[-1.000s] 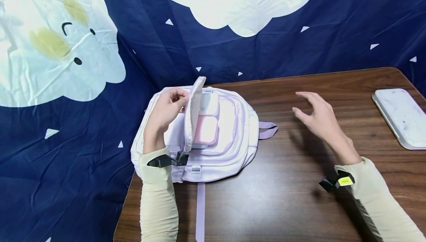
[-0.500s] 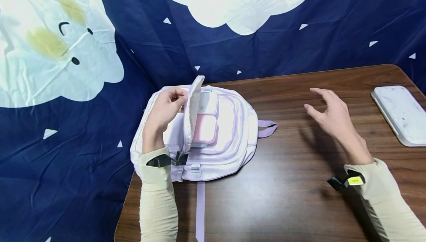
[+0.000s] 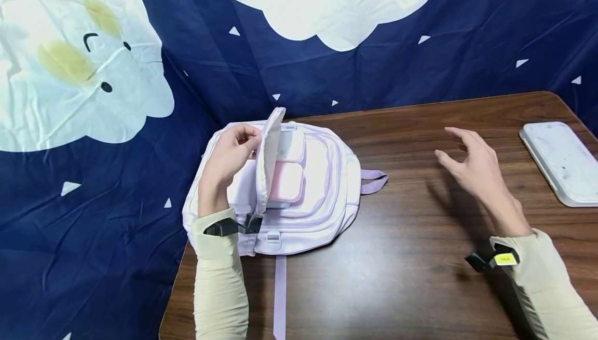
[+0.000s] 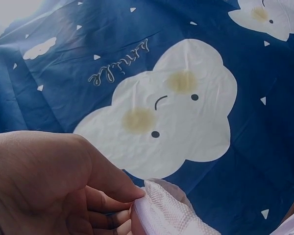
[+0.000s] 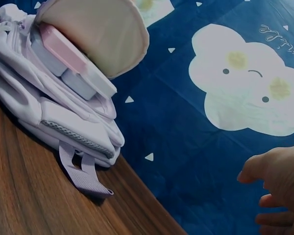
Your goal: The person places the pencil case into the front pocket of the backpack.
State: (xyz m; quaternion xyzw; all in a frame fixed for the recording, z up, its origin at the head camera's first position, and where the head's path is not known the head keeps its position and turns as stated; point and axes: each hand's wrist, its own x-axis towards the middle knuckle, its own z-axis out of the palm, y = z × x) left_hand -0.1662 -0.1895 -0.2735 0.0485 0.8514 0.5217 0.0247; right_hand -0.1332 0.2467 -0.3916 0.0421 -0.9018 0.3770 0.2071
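Observation:
A pale lilac backpack [image 3: 350,184] lies on its back on the table. My left hand [image 3: 226,155] pinches the edge of its front pocket flap [image 3: 269,161] between thumb and fingers and holds it upright; the left wrist view shows the pinch on the flap's cloth edge [image 4: 169,210]. Inside the opened pocket lie a pink rounded box [image 3: 288,181] and a whitish one [image 3: 291,145]. In the right wrist view, grey-white boxes [image 5: 78,84] show beneath the pink box. My right hand [image 3: 478,166] hovers over the table to the bag's right, fingers loosely bent, holding nothing.
A white rectangular case [image 3: 565,163] lies at the table's right side. A lilac loop [image 3: 375,181] sticks out from the bag, and a strap [image 3: 280,298] runs toward the near edge. Blue cloud-print cloth [image 3: 196,59] hangs behind and to the left of the brown table [image 3: 374,277].
My right hand has moved right, away from the backpack, toward the white case. The left hand keeps holding the flap up in the same place.

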